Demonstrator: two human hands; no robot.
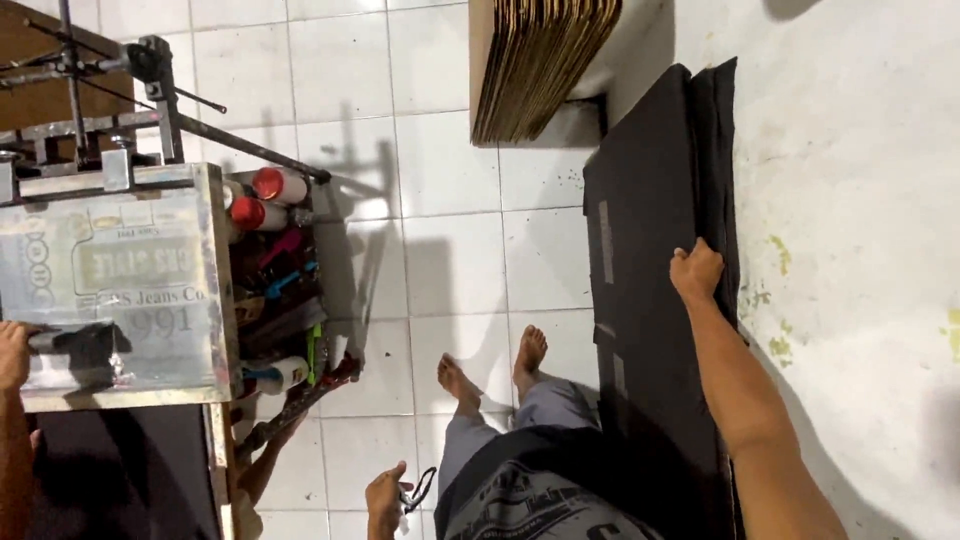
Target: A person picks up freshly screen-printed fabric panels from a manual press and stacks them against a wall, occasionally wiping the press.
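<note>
Right hand (pixel 696 270): closed over the upper edge of the stack of black fabric pieces (pixel 650 300), fingers curled over the top, forearm running down to the lower right of the view. The stack lies flat on the white table (pixel 860 200), along its left edge, and reaches from the upper middle of the view down to the bottom border. Light strips show on the fabric's left margin.

Left hand (pixel 385 500): low in the view, above the white tiled floor (pixel 440 150), fingers loosely curled about a small dark looped item (pixel 420 488); the item is too small to identify.

Another person's hand (pixel 12 355) at the far left grips the squeegee (pixel 75 345), which rests on the screen printing frame (pixel 120 290). A metal clamp arm (pixel 150 80) stands at the frame's upper end. Just beside the frame, a side tray holds red-capped bottles (pixel 270 198) and assorted tools.

A stack of brown cardboard sheets (pixel 535 60) stands on edge at the top centre, near the far end of the fabric. The person's bare feet (pixel 495 370) rest on the floor, between the printing station and the table.
</note>
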